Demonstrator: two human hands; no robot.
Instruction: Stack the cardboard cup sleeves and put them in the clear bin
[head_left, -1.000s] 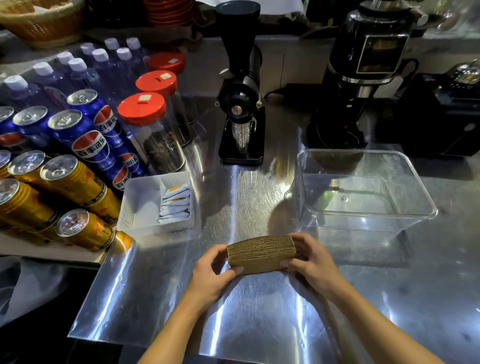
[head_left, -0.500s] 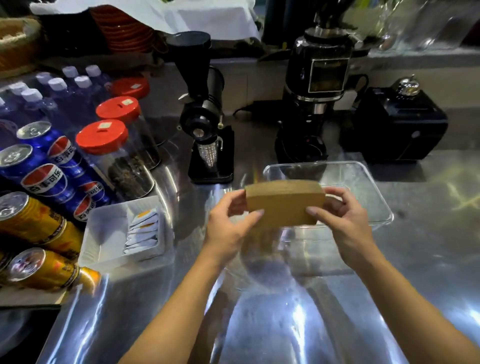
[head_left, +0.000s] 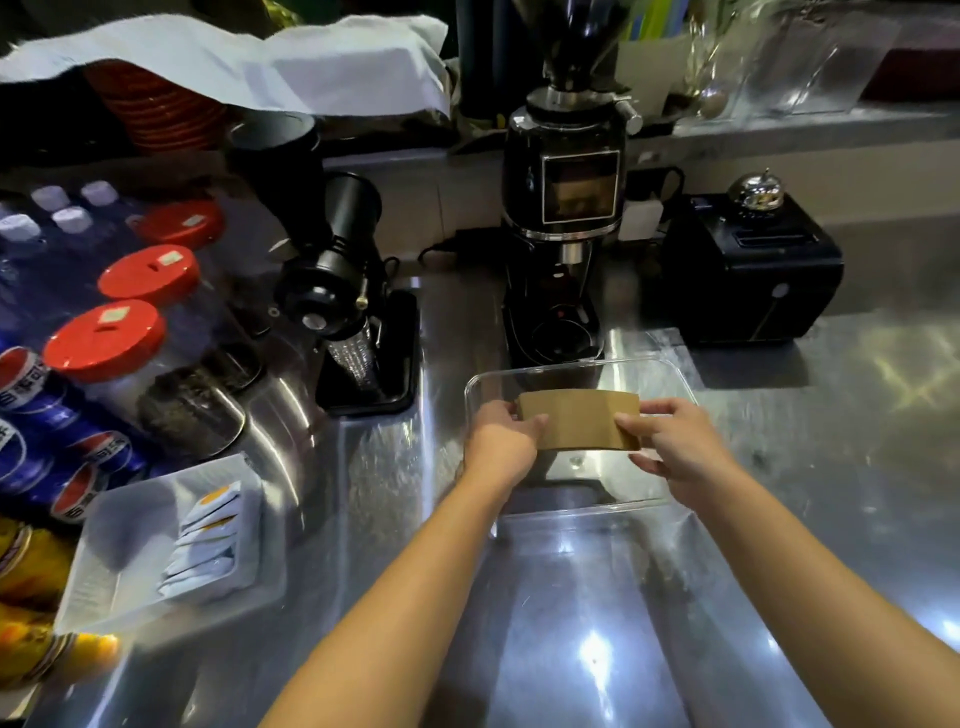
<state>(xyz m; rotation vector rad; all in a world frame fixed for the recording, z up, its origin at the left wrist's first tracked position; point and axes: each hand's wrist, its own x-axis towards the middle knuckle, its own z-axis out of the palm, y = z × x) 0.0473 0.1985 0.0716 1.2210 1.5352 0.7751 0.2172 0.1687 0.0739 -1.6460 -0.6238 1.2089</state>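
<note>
Steel counter (head_left: 857, 467) fills my head view, shiny and streaked with glare, backed by a low steel ledge. On it I see a small black grinder (head_left: 343, 291) toward the left, a taller black grinder (head_left: 569, 218) behind the middle, and a black box (head_left: 753, 270) with a chrome bell (head_left: 756, 187) on top at the right. Red-lidded jars (head_left: 106, 340) and blue soda cans (head_left: 41, 415) crowd the left edge, with a white tray (head_left: 130, 535) of sachets (head_left: 213, 540) in front of them. A white cloth (head_left: 260, 62) lies over things at the back. My left hand (head_left: 501, 436) and right hand (head_left: 675, 447) reach out over the clear bin (head_left: 571, 512), which stands just in front of the taller grinder. Each hand is curled, not spread: the left pinches one end of the sleeve stack (head_left: 576, 418) between thumb and fingers, the right pinches the other end the same way. That stack sits within the bin's outline, below the far rim as I see it; I cannot tell if it touches the bottom. It looks plain brown cardboard, broad face toward me, top edge slightly curved, layers pressed tight together.
</note>
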